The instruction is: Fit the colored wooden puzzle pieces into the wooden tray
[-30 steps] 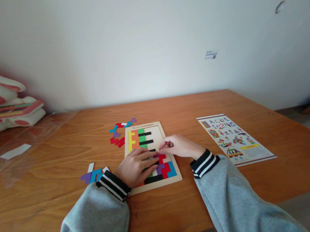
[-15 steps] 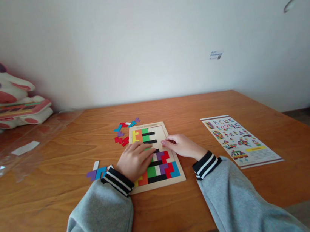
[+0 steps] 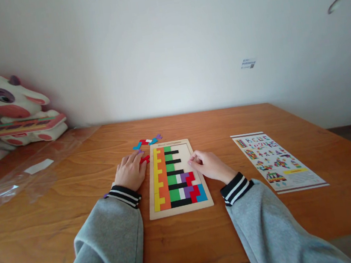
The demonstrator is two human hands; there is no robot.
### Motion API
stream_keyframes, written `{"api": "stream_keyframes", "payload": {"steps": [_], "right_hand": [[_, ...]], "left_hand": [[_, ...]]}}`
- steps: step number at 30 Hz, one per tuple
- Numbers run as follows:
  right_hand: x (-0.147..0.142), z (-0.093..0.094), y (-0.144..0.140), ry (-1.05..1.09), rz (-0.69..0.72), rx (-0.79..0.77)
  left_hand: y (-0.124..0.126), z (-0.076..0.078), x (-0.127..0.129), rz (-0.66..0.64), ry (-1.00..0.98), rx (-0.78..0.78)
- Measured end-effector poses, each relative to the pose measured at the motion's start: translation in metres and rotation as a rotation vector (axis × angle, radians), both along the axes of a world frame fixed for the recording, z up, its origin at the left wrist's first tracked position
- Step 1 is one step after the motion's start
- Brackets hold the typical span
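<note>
A wooden puzzle board [image 3: 181, 208] lies on the table in front of me, partly filled with yellow, orange, green, black, purple, red and blue pieces. My left hand [image 3: 131, 171] lies flat on the table left of the board, fingertips on loose red pieces [image 3: 146, 158]. More loose pieces [image 3: 147, 142] sit just beyond, near the board's far left corner. My right hand [image 3: 208, 165] rests at the board's right edge, fingers curled and touching the frame; nothing shows in it.
A printed pattern sheet [image 3: 277, 161] lies to the right. Clear plastic wrap [image 3: 23, 177] with a white slip covers the table's left part. A cow-shaped plush toy [image 3: 11, 110] sits at the far left against the wall.
My left hand left the board and moved left onto the loose red pieces. The right hand stayed at the board's right edge. The view shifted slightly, hiding the loose pieces near my left sleeve.
</note>
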State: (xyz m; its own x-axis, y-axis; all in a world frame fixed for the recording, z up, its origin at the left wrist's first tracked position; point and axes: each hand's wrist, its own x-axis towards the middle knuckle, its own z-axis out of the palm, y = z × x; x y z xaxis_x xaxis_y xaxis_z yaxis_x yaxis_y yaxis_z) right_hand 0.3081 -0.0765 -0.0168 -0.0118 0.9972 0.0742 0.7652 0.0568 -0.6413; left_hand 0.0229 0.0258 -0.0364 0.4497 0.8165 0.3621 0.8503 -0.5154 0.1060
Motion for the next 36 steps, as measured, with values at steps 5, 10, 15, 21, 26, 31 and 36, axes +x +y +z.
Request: {"api": "stream_keyframes", "payload": {"steps": [5,10,15,21,26,31,36], "right_hand": [[-0.001,0.0,-0.001,-0.049,-0.004,-0.009],[-0.001,0.0,0.0,-0.069,-0.024,0.01],[-0.001,0.001,0.0,-0.074,-0.05,0.009],[-0.002,0.004,-0.001,-0.102,-0.061,-0.006],[-0.003,0.005,-0.002,-0.082,-0.044,-0.001],[-0.001,0.002,-0.001,-0.099,-0.049,0.009],[0.0,-0.002,0.0,-0.101,-0.051,0.018]], "left_hand": [[0.011,0.001,0.008,0.045,0.016,-0.077],[0.015,0.001,0.012,0.088,0.084,-0.128],[0.007,0.009,0.009,0.142,0.141,-0.085],[0.007,0.01,-0.001,0.189,0.152,-0.075],[0.011,0.008,-0.007,0.141,0.116,-0.082],[0.016,0.014,-0.015,0.085,0.062,-0.087],[0.015,0.016,-0.016,0.178,-0.07,-0.123]]}}
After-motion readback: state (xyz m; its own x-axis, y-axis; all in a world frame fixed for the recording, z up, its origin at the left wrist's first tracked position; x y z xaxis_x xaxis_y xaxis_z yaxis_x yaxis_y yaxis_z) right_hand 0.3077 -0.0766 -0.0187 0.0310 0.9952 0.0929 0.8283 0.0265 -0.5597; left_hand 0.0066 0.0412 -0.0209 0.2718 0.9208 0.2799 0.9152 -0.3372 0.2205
